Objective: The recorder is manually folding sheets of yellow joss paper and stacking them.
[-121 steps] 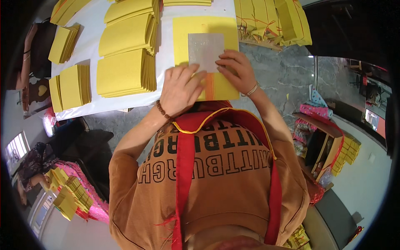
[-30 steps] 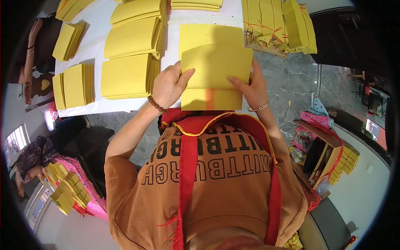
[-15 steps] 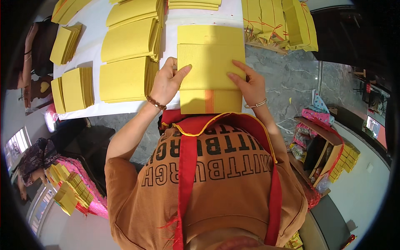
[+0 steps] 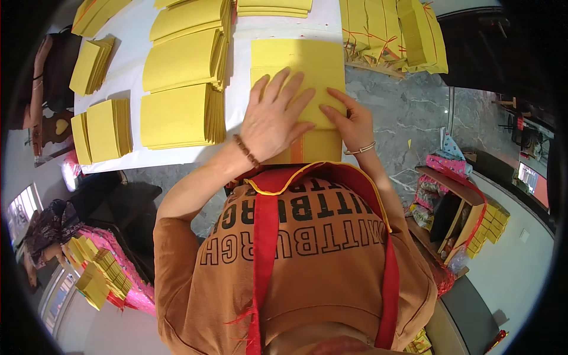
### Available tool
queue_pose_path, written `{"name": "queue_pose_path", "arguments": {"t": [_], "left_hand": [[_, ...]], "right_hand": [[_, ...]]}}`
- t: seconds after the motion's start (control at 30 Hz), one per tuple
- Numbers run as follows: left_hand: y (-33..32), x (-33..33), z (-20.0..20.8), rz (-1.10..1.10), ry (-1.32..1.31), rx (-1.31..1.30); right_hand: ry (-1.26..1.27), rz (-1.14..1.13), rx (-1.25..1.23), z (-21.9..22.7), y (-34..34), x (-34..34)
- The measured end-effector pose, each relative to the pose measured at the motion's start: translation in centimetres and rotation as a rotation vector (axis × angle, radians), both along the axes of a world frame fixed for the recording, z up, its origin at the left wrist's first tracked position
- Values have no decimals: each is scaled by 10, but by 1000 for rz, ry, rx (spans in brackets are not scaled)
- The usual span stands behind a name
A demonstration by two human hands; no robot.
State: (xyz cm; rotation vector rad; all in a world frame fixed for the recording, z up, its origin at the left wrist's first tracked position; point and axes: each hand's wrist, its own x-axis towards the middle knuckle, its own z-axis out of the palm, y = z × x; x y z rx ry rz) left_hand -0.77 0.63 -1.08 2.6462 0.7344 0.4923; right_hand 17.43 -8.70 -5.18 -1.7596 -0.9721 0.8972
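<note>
A folded yellow paper sheet (image 4: 296,53) with an orange strip (image 4: 297,145) across its near part lies at the table's front edge, close to my body. My left hand (image 4: 275,109) rests flat on its middle, fingers spread, covering much of the left side. At the right edge, my right hand (image 4: 354,118) has hold of the sheet. Its thumb and forefinger lie on top, slightly apart, while the other fingers are curled and partly hidden. Whether one sheet or several layers lie under my hands, I cannot tell.
Stacks of folded yellow paper (image 4: 180,118) stand left on the white-covered table (image 4: 236,112), with smaller stacks (image 4: 109,127) farther left. Yellow paper bags with red strings (image 4: 373,26) stand at the far right. A wooden shelf (image 4: 458,216) stands on the right, beyond the grey floor (image 4: 384,112).
My left hand has left the sheet's left edge, moved right and opened flat over its middle. The right hand has stayed at the right edge.
</note>
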Motion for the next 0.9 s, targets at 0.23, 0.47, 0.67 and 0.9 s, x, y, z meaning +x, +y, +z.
{"name": "queue_pose_path", "arguments": {"t": [0.23, 0.47, 0.67, 0.9], "left_hand": [[1, 1, -25, -52, 129, 81], [1, 1, -27, -88, 292, 169], [7, -3, -15, -131, 264, 17], [7, -34, -21, -125, 234, 25]], "right_hand": [[6, 54, -262, 32, 6, 2], [-993, 493, 291, 21, 3, -25], [-897, 581, 145, -2, 4, -32], [-999, 625, 42, 9, 8, -40]]}}
